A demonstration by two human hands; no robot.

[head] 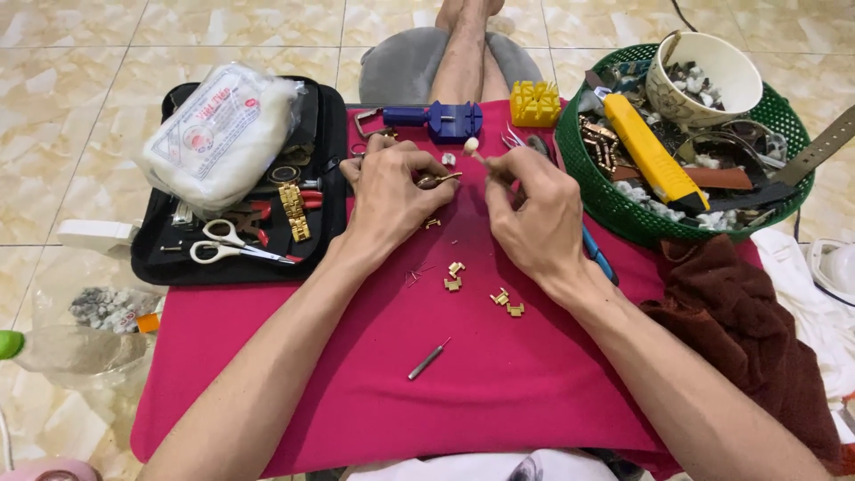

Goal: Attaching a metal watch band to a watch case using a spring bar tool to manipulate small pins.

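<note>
Links (pixel 485 289) (five, gold) lie loose; left hand (pixel 389 189) grips one metal piece (pixel 438 179), right hand (pixel 527 212) one swab (pixel 473 146).

Near cloth: the pink cloth (pixel 499 383) lies open between the forearms, only a thin metal pin tool (pixel 428 359) across it
Mid cloth: loose gold links (pixel 455 276) and a second cluster (pixel 508 304) are scattered just below both hands, so a low sweep there would strike them
Left flank: black tool case (pixel 151 258) walls that edge, scissors (pixel 233 244) inside, a white packet (pixel 218 134) piled on top
Right flank: green basket (pixel 614 209) crowds the right hand (pixel 532 216), brown cloth (pixel 739 330) heaped below it
Far edge: blue tool (pixel 441 118) and yellow block (pixel 534 103) stand just beyond the left hand (pixel 392 191)
</note>
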